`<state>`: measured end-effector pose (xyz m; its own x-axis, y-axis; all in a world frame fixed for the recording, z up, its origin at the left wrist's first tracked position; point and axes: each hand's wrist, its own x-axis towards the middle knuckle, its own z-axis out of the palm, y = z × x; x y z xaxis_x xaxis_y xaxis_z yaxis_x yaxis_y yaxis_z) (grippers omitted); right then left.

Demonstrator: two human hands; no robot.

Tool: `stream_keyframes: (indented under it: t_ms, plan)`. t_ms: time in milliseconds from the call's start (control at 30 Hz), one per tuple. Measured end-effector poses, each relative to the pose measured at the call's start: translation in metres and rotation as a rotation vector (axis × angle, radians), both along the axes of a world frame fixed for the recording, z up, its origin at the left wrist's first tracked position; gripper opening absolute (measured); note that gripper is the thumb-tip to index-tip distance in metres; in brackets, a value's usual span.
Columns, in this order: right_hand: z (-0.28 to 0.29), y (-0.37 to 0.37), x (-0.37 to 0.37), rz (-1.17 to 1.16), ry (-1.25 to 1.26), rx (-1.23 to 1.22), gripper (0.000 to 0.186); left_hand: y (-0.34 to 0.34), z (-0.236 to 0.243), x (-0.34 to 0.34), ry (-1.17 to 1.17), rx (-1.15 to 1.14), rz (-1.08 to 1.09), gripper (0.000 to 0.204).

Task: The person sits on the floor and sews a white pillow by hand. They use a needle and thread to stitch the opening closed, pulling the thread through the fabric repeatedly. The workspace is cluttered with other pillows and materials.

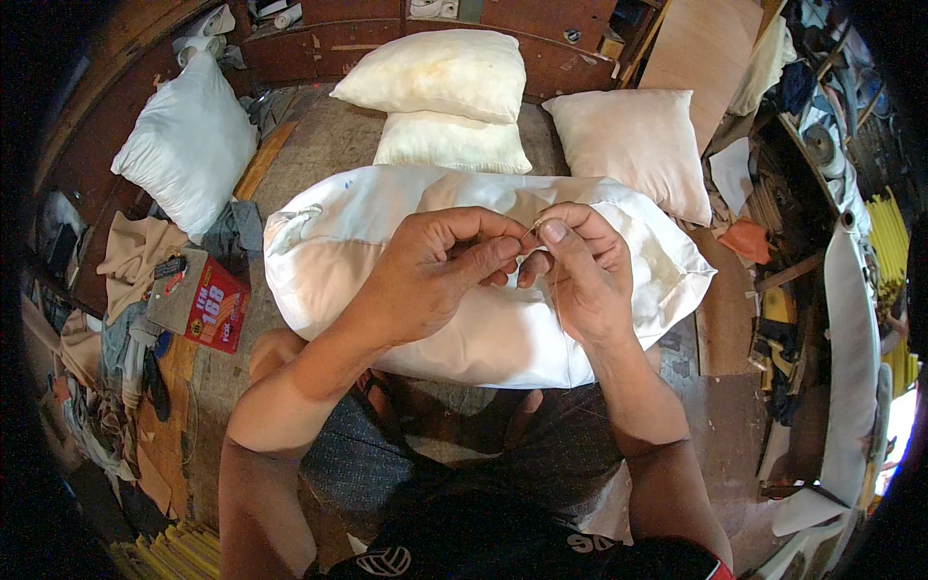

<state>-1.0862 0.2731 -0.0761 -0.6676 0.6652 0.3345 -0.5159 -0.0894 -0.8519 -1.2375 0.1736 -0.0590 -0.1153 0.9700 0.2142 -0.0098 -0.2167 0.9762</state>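
A large white stuffed cushion (464,333) lies across in front of my legs, its cover wrinkled and bulging. Above its middle, my left hand (440,266) and my right hand (585,266) meet with fingertips almost touching. My left thumb and index finger are pinched together, on something too small to make out. In my right hand, thumb and fingers close on a fine thread (558,302), which hangs down over the white fabric. Whether a needle sits between the fingertips cannot be told.
Two stacked off-white pillows (435,77) lie beyond the cushion. A pinkish pillow (633,145) is at the far right, a white pillow (193,145) at the far left. A red printed card (217,307) and cloth scraps (135,256) lie left. Shelves with rolls (822,150) line the right.
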Motion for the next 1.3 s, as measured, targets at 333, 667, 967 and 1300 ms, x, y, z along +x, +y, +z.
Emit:
stream_keyframes:
  t_ms: [333, 667, 967, 1300]
  plan:
    - [-0.0006, 0.0011, 0.0013, -0.013, -0.021, 0.005, 0.016, -0.0004, 0.0023, 0.0007, 0.009, -0.005, -0.009, 0.020]
    - [0.0001, -0.0003, 0.0006, -0.009, -0.027, 0.009, 0.016, -0.0010, 0.0014, 0.0001, 0.000, -0.002, -0.022, 0.020]
    - [0.0004, -0.0008, 0.0007, -0.012, -0.029, -0.001, 0.016, -0.0007, 0.0004, -0.0002, -0.014, 0.012, -0.032, 0.020]
    - [0.0002, -0.0003, 0.0011, 0.000, -0.027, -0.008, 0.015, -0.0010, 0.0025, -0.0002, -0.012, 0.018, -0.033, 0.019]
